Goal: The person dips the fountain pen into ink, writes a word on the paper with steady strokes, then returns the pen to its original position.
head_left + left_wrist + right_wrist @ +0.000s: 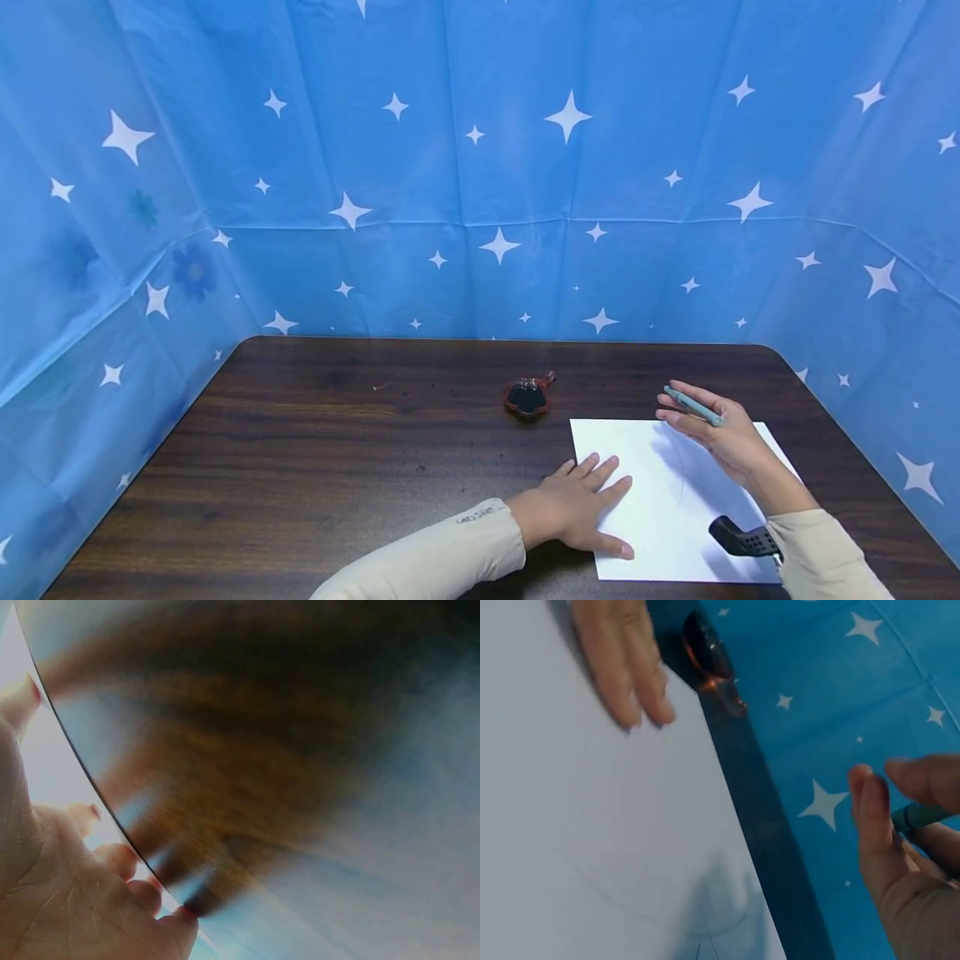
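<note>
A sheet of white paper [652, 533] lies on the dark wooden table, with a faint curved line [652, 920] drawn on it. My left hand [573, 504] rests flat across the paper's left edge, its fingers spread. Above the upper right part of the sheet, my right hand [731, 437] pinches a slim teal pen [693, 405] between thumb and fingers. The pen slants, raised off the paper, and part of it hides behind the fingers in the right wrist view. Beyond the paper's upper left corner sits a small reddish translucent dish [528, 397] of dark liquid.
The brown wood-grain table [315, 467] runs far to the left of the paper. Blue cloth [465, 167] with white stars hangs behind and at both sides. A black strap piece [742, 537] juts from the right wrist over the sheet.
</note>
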`<state>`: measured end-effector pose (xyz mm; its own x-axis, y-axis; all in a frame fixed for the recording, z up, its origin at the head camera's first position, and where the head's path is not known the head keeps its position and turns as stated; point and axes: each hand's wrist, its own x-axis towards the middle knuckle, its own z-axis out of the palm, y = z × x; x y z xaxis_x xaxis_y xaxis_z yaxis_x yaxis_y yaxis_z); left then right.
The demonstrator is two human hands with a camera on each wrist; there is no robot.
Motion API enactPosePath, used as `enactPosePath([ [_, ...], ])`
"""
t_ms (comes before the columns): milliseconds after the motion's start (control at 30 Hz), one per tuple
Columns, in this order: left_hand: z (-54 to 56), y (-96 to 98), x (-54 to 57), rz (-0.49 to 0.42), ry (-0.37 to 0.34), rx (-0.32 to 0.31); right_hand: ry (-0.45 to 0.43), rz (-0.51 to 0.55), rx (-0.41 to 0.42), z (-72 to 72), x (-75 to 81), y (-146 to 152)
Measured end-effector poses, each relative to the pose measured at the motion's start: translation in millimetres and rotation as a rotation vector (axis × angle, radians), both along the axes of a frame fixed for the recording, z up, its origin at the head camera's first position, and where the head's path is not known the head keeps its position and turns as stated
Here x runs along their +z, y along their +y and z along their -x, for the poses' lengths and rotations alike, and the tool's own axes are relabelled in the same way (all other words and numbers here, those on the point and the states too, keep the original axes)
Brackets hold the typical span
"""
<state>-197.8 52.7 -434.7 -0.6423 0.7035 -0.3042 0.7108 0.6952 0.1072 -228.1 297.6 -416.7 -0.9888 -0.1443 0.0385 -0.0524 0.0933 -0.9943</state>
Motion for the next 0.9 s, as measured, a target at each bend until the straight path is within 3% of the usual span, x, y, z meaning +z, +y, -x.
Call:
enactPosePath([
  [133,0.1,-0.4,0.5,-0.004,-0.009,0.001,-0.100,0.195,0.085,0.9,2.6,0.7],
  [267,0.3,-0.2,-0.2,-0.001,-0.003,-0.004,-0.128,0.360,0.154,2.1,4.0,0.2],
  [500,1.4,0.3,-1.9,0.002,0.008,-0.007,-0.206,0.543,0.149,4.0,4.1,-1.4],
  [633,1.6,0.2,-2.3,-0.002,0.009,-0.008,-0.205,0.550,0.134,4.1,1.6,-1.2],
  [900,3.0,1.5,-3.7,0.005,0.000,-0.006,-0.202,0.451,0.052,5.9,0.3,-2.0],
])
